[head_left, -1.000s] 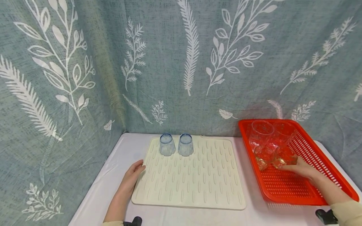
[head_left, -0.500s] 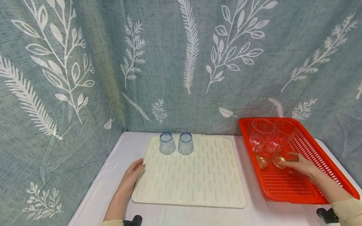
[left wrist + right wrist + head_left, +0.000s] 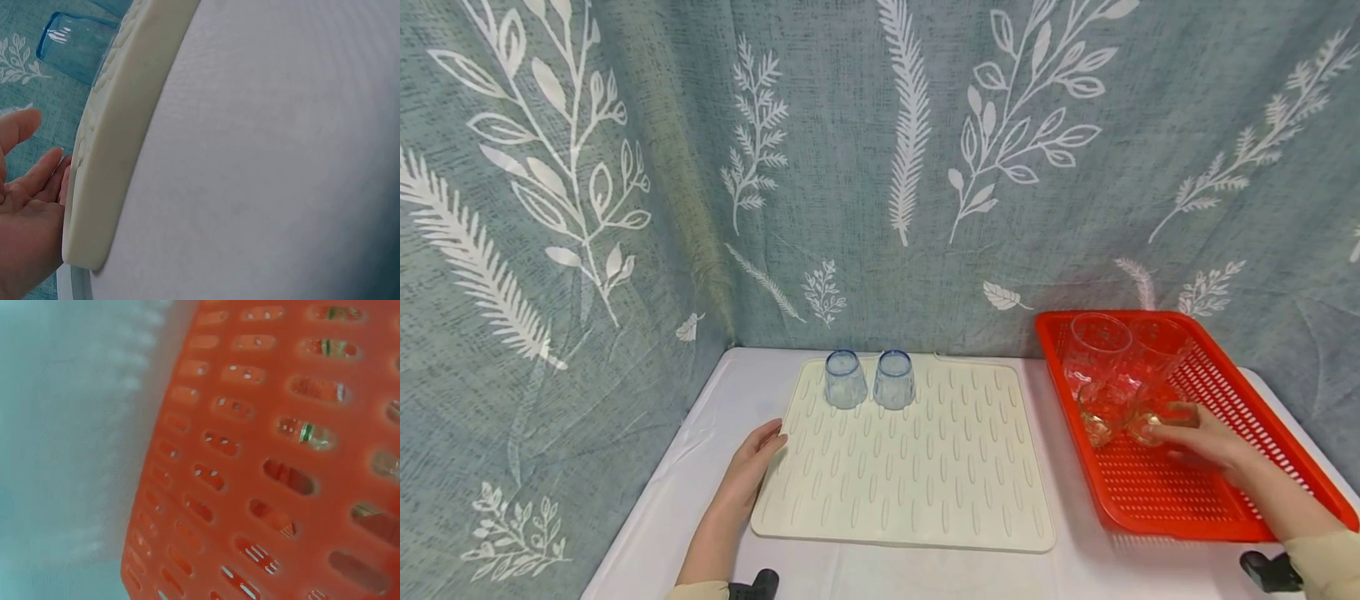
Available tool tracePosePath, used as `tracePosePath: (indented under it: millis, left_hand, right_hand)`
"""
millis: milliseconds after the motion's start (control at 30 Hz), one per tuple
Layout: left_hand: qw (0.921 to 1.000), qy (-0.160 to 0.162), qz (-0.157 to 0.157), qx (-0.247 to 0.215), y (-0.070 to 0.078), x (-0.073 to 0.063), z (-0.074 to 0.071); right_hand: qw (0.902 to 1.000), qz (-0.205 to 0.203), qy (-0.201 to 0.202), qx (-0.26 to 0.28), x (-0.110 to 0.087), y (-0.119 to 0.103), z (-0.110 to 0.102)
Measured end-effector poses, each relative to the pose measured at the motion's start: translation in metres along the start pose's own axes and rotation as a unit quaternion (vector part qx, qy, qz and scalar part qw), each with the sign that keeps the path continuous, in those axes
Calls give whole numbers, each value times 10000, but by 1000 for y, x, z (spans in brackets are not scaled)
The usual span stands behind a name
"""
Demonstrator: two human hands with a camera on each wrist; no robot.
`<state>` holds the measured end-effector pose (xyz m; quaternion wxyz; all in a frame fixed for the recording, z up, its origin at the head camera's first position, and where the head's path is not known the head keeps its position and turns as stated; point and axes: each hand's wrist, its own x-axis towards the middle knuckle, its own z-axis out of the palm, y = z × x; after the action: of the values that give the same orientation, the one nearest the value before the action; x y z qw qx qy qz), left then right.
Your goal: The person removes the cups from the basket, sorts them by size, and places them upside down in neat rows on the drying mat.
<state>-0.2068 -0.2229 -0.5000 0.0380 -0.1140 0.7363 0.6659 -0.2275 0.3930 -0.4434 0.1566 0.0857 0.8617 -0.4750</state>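
In the head view my right hand (image 3: 1206, 437) reaches into the red plastic basket (image 3: 1172, 529). Its thumb and bent fingers grip the side of a clear drinking glass with an amber base (image 3: 1144, 427). A similar amber-based glass (image 3: 1096, 427) stands just left of it. My left hand (image 3: 756, 458) lies at the left edge of the cream drying mat (image 3: 910, 492), fingers relaxed and holding nothing. Two bluish glasses (image 3: 846, 382) stand side by side at the mat's back left. The right wrist view shows only the basket's slotted wall (image 3: 250, 456), which hides the hand.
Taller clear glasses (image 3: 1099, 346) fill the back of the basket. A white cloth (image 3: 715, 400) covers the table under mat and basket. Behind hangs a grey-green curtain (image 3: 850, 167) with white leaf prints, close to the mat's back edge.
My right hand has shifted slightly up, and its fingers now show curled at the right side of the amber-based glass, which looks more tilted. The left hand stays in place.
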Motion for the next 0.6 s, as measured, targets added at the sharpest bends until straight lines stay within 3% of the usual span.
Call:
tracePosePath:
  millis: [233,400,600]
  left_hand:
    - [10000,-4,10,-29,1,-1,1]
    - [9999,-36,-44,-88,-1,0,1]
    - [9999,-10,-55,-99,0,0,0]
  right_hand:
    - [9979,-132,-76,637,-5,-2,-5]
    - [9948,-172,77,1000,-12,-4,-7]
    - [9824,-340,310,1811,-22,-13,-1]
